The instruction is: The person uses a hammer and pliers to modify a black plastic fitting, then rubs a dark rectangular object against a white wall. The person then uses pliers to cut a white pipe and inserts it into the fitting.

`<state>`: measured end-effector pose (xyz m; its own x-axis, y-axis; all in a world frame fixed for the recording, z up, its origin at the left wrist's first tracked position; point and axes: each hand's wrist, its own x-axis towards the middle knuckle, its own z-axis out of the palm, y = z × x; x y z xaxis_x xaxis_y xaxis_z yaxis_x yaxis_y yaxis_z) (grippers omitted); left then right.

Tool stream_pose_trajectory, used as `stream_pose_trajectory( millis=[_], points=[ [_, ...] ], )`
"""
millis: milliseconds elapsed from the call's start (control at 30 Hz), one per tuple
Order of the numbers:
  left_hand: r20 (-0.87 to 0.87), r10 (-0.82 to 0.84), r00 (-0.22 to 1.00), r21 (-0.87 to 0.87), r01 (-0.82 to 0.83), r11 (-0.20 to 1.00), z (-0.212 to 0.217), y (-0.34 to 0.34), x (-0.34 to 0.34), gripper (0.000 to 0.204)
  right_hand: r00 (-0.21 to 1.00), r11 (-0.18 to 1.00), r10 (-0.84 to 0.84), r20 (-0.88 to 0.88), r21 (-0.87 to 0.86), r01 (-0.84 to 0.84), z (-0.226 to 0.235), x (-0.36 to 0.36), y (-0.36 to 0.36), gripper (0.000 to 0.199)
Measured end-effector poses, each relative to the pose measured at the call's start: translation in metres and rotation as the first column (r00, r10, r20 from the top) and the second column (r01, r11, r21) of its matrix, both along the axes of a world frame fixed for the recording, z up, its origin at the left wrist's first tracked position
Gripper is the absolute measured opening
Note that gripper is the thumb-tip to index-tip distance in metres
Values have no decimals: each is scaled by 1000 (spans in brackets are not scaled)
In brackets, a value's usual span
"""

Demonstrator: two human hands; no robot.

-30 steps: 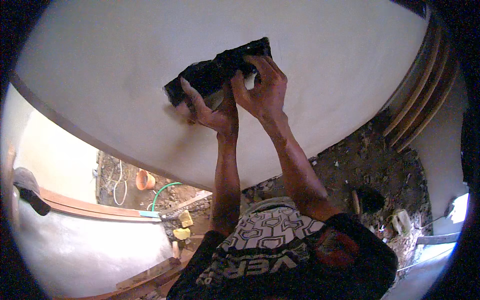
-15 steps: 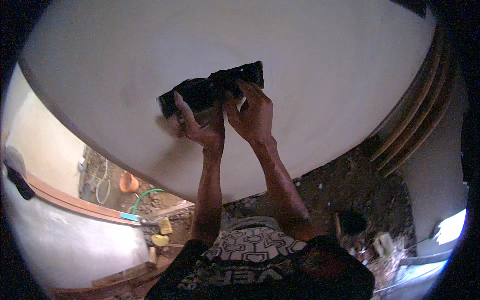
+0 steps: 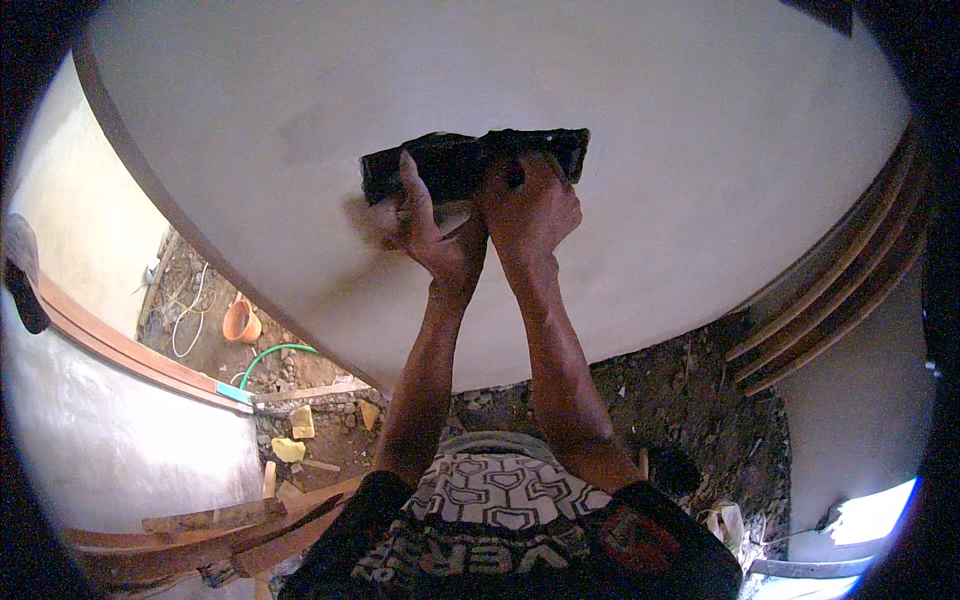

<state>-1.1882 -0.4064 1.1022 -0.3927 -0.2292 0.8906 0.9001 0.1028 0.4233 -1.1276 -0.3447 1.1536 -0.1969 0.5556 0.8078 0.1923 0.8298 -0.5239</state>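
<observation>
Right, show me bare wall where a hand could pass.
The pale plastered wall is bare above the long black object and right of it toward the curved brown strips. It's crowded at the object, where the left hand and right hand sit close together, and on the lower-left ground around the orange bucket and green hose.

- Large pale capital lettering (image 3: 490, 558) stands on the person's dark shirt (image 3: 515, 587), just below its white geometric-patterned panel (image 3: 495, 487).
- Smaller pale lettering (image 3: 378, 568) stands on the same shirt, below and to the left of that panel.
- A red patch (image 3: 640, 540) lies to the panel's lower right; whether it bears letters is too dark to tell.
</observation>
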Motion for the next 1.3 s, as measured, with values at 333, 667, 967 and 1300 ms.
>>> stream_pose_trajectory(
  millis=[333, 667, 967, 1300],
  points=[
    [13, -6, 1000, 0, 6, 1000, -6, 1, -5, 88, 1000, 1000, -7, -4, 1, 7, 3, -8, 12, 16],
    [-37, 22, 999, -9, -22, 1000, -4, -2, -5, 87, 1000, 999, 1, 24, -36, 0, 8, -7, 12, 7],
    [-17, 96, 995, -47, -97, 994, -5, -3, -8, 89, 999, 1000, 5, 39, -20, -4, 8, -7, 17, 11],
    [-61, 41, 997, -1, -41, 999, -3, 0, -11, 84, 999, 999, 6, 32, 37, -7, 10, 8, 13, 17]
  ],
)
